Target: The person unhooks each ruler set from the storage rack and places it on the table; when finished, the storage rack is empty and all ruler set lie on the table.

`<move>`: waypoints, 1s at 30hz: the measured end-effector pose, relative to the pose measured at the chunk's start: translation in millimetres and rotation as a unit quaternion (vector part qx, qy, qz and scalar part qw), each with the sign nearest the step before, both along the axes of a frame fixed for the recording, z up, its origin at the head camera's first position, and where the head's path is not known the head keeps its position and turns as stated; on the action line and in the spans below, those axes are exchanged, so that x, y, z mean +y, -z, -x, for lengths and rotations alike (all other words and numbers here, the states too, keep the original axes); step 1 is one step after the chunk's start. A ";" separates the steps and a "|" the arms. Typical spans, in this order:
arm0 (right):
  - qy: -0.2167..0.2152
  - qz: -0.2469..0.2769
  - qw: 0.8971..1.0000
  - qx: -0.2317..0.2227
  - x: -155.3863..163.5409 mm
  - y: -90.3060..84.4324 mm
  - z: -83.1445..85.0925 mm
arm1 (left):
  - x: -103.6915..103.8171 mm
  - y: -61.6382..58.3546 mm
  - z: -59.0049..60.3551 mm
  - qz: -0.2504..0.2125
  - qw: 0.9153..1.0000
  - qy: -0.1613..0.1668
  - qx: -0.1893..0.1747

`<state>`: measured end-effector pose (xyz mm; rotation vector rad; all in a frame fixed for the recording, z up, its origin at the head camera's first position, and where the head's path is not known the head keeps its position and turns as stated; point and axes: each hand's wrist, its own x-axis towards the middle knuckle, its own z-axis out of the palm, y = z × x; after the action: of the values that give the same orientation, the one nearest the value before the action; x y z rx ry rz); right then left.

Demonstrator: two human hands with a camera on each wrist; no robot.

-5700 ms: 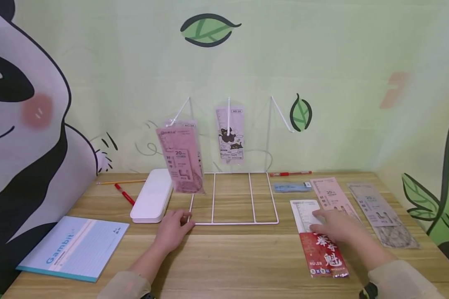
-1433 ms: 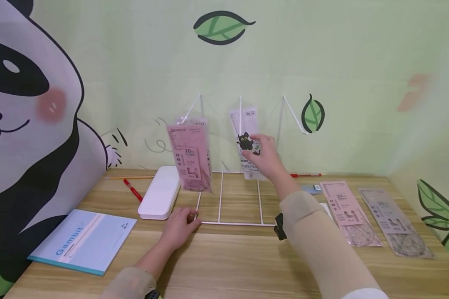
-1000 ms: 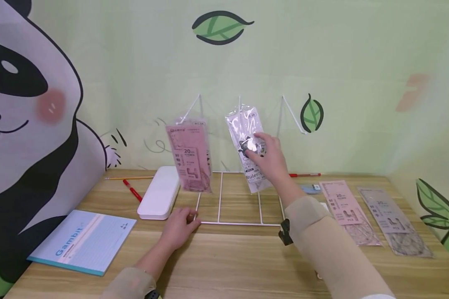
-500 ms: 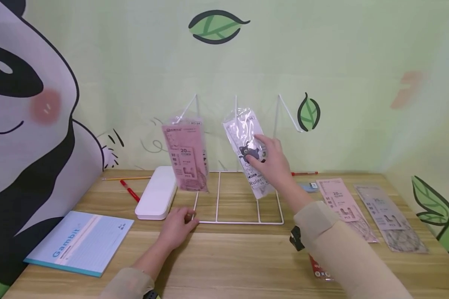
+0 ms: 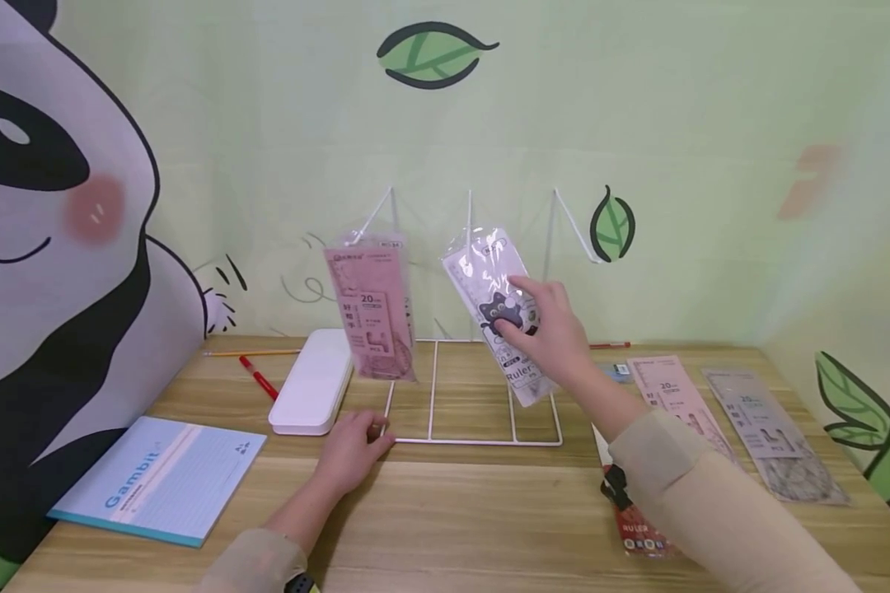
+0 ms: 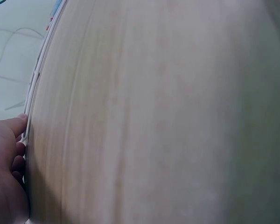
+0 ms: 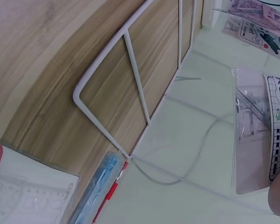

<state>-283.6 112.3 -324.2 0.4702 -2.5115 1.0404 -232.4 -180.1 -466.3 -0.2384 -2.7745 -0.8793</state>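
Note:
A white wire rack (image 5: 482,442) stands on the wooden table (image 5: 445,511), its hooks rising at the back. A pink ruler set pack (image 5: 371,305) hangs from the left hook. My right hand (image 5: 545,329) pinches a clear ruler set pack with a black cat (image 5: 493,284) in front of the middle hook; the pack is tilted, bottom toward the right. Whether its top is still on the hook I cannot tell. My left hand (image 5: 352,449) holds the rack's front left corner, and in the left wrist view its fingers (image 6: 16,149) lie against the white wire. The right wrist view shows the cat pack (image 7: 259,140) above the rack base (image 7: 130,60).
A white pencil case (image 5: 311,383), a red pen (image 5: 255,379) and a pencil (image 5: 252,352) lie left of the rack, with a blue notebook (image 5: 159,478) nearer. To the right lie a pink ruler pack (image 5: 671,391), a grey one (image 5: 767,428), a red one (image 5: 634,519) and a blue item (image 7: 100,186).
My right hand left the ruler packs on the table, took the cat pack at the middle hook and has drawn it down and rightward, tilting it. The left hand stays on the rack corner.

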 end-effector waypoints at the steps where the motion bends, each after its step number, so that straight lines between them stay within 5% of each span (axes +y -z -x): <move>1: -0.003 0.001 1.000 0.000 0.6 -0.5 -1.1 | 0.1 -0.2 -0.1 0.000 1.000 0.000 0.001; 23: -0.057 -0.009 0.998 0.029 16.5 -6.7 -34.1 | 1.7 -3.7 -2.7 0.001 1.000 -0.004 -0.002; 30: -0.081 -0.029 0.992 0.095 23.5 -6.5 -41.8 | 3.1 -5.4 -3.9 -0.004 1.000 -0.002 -0.002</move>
<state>-241.8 135.8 -317.8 0.7630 -2.3704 0.9334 -228.5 -177.0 -460.8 -0.2304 -2.7737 -0.8893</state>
